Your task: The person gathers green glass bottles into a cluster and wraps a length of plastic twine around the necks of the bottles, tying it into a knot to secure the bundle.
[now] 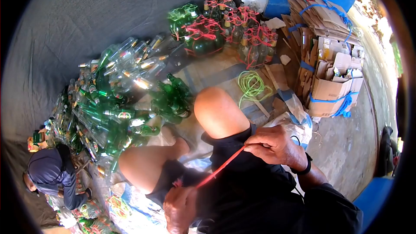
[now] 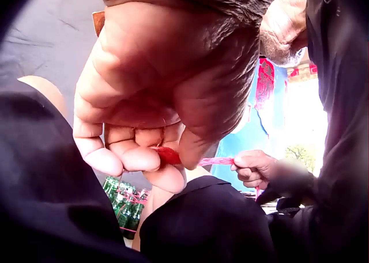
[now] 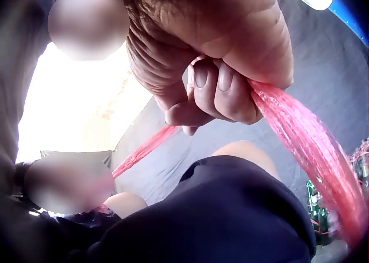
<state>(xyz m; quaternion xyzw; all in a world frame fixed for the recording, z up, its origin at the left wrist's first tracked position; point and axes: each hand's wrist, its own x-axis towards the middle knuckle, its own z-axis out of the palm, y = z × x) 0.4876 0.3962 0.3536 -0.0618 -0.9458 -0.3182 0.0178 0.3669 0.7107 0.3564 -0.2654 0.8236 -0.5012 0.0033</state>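
A pink-red plastic twine (image 1: 221,167) stretches slantwise between both hands, above the seated person's lap. My left hand (image 1: 180,208), low in the head view, pinches one end; in the left wrist view the thumb presses the twine (image 2: 168,155) against the fingers. Higher and to the right, my right hand (image 1: 275,145) pinches the twine between thumb and curled fingers. In the right wrist view, a wide, flattened length of the twine (image 3: 308,142) hangs from the right hand toward the lower right.
Loose bottles (image 1: 104,99) are heaped at left, several green ones (image 1: 173,97) near the knees. Bottle bundles tied with pink twine (image 1: 203,39) stand at the back. Coiled green cord (image 1: 251,86) and strapped cardboard (image 1: 331,78) lie at right. Another person (image 1: 56,175) bends over at lower left.
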